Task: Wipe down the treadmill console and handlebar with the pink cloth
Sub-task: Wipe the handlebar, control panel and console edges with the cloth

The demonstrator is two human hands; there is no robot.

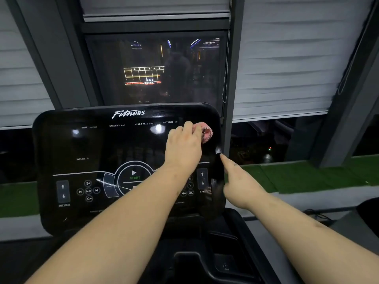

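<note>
The black treadmill console (92, 144) fills the middle of the view, its dark screen printed with "Fitness" and with START, INCLINE and SPEED buttons. My left hand (182, 146) reaches across the panel and grips a bunched pink cloth (207, 132), pressing it on the console's upper right corner. My right hand (240, 181) holds the console's right edge beside the SPEED buttons. One of its fingers stretches up along the edge, and the others are hidden behind the panel.
Below the console lies a dark moulded tray (205, 261) with recesses. Behind it are a dark window (155, 68) with reflected lights, grey blinds (287, 58) on both sides, a hanging blind cord (225, 78) and a strip of green turf (307, 175).
</note>
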